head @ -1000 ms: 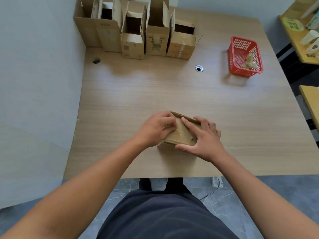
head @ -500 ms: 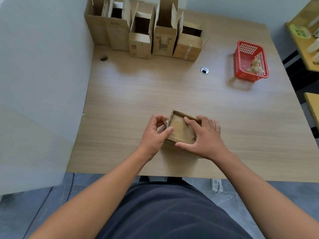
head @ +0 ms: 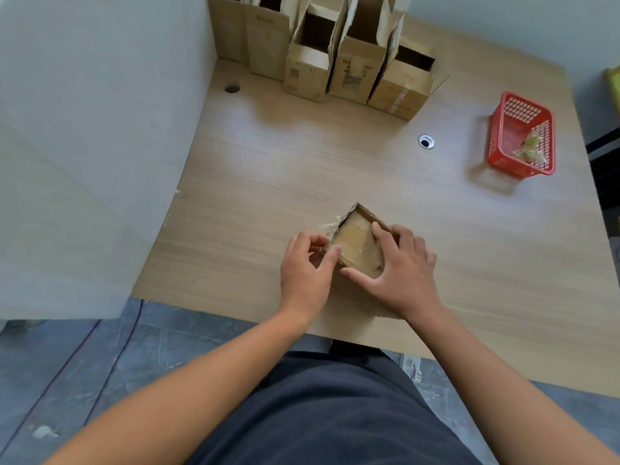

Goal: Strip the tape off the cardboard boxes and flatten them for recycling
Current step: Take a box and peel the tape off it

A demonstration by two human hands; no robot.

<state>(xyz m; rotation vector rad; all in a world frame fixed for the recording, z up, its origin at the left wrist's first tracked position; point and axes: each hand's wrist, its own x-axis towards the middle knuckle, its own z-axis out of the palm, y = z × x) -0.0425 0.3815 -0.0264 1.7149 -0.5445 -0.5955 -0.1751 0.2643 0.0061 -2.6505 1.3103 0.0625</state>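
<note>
Table [head: 302, 169]: row of upright boxes [head: 355, 75] well beyond both hands, none flattened. Red basket [head: 496, 152] far past right hand [head: 402, 273] holds tape wads. Small box [head: 355, 239] between hands: right presses flat-fingered, left hand [head: 303, 273] pinches part-lifted clear tape [head: 330, 227]. Most work remains.

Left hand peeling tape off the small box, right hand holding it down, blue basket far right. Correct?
No: head view shows the basket is red, not blue. Left hand pinches the tape on the small box, right hand presses it down.
</note>
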